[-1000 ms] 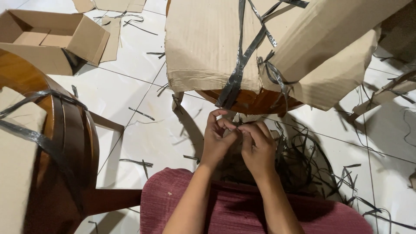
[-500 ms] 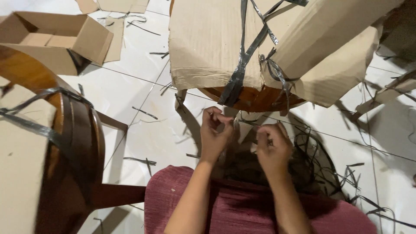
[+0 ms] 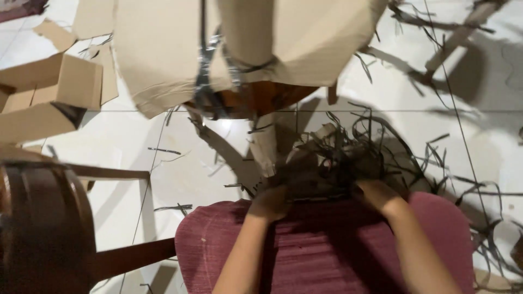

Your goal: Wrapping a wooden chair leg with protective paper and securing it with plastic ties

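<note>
Here, seated person, both hands low at a tangle of dark strapping [image 3: 348, 158] under a cardboard-wrapped wooden piece [image 3: 245, 49]. Left hand [image 3: 271, 200] & right hand [image 3: 376, 185] blurred; grip can't be told. Strap scraps litter the tiled floor [image 3: 174, 169]. Best, I'd judge: pull strips away from wood w/ short tugs, clear of the lap cloth [image 3: 327, 245].
</note>
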